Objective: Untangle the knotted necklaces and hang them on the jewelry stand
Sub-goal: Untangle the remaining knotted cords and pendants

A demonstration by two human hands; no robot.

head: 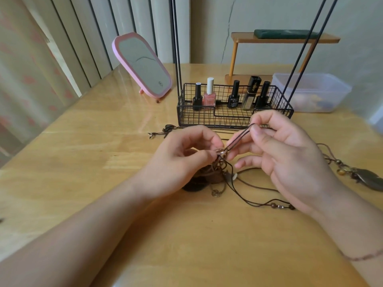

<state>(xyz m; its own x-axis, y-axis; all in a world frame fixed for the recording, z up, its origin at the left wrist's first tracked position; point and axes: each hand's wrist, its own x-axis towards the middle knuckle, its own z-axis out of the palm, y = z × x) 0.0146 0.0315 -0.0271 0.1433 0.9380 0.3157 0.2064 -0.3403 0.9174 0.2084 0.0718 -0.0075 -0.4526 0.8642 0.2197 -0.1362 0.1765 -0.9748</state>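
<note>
A tangle of brown and black cord necklaces lies on the wooden table in front of me. My left hand pinches the knot at a small metal ring. My right hand pinches a doubled black cord and holds it taut up and to the right of the knot. Loose cords with small beads trail toward my right wrist. The black wire jewelry stand stands just behind my hands, its thin uprights rising out of view.
Several nail polish bottles stand in the stand's basket. A pink mirror leans at the back left. A clear plastic box and a small wooden shelf are at the back right. A feather pendant necklace lies at the right; another cord piece lies left of the basket.
</note>
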